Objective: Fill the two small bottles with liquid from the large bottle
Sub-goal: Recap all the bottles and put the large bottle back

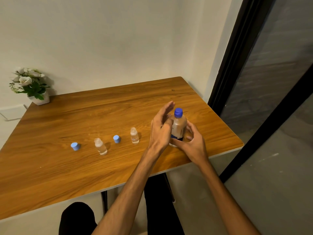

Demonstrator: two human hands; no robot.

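Note:
The large bottle (179,125) stands upright on the wooden table (50,175) near its right edge, its dark blue cap screwed on. My right hand (194,143) wraps around its lower part. My left hand (160,129) is raised against the bottle's left side, fingers stretched out beside the cap and holding nothing. Two small clear bottles stand uncapped to the left: one (134,135) close to my left hand, the other (101,146) further left. A light blue cap (116,138) lies between them and a second cap (75,146) lies at the far left.
A small potted plant (32,85) with white flowers sits at the table's back left corner against the wall. A dark-framed glass door (271,82) runs along the right, just past the table's edge. My legs show below the front edge.

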